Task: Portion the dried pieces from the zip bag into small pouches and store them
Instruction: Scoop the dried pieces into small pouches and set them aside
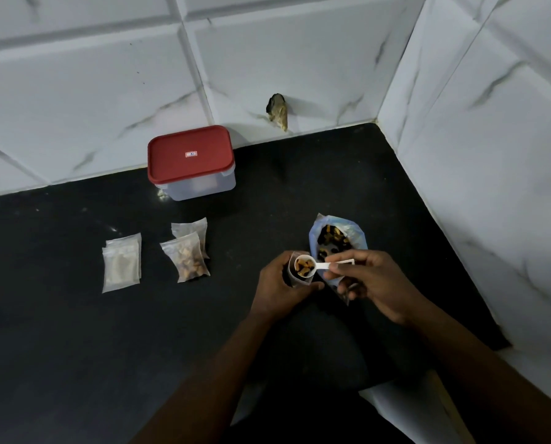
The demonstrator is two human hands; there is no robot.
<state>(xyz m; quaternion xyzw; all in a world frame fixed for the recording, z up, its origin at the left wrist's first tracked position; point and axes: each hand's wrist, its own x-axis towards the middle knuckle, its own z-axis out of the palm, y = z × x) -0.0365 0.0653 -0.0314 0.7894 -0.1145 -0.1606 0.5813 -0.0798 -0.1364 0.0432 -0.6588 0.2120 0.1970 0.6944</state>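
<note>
On a matte black countertop [75,331], the left hand [277,286] curls round a small clear plastic pouch [300,282]. The right hand [370,280] pinches a white plastic spoon [324,266], heaped with dark and amber dried pieces [304,267], over the pouch mouth. The crinkled zip bag [356,234] stands open just behind. Far left, a frosted rectangular box's red lid [189,155] carries a small unreadable label.

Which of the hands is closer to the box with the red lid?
Left. The left hand, holding a pouch, is below-right of the box; the right hand, pinching the spoon, lies farther right.
</note>
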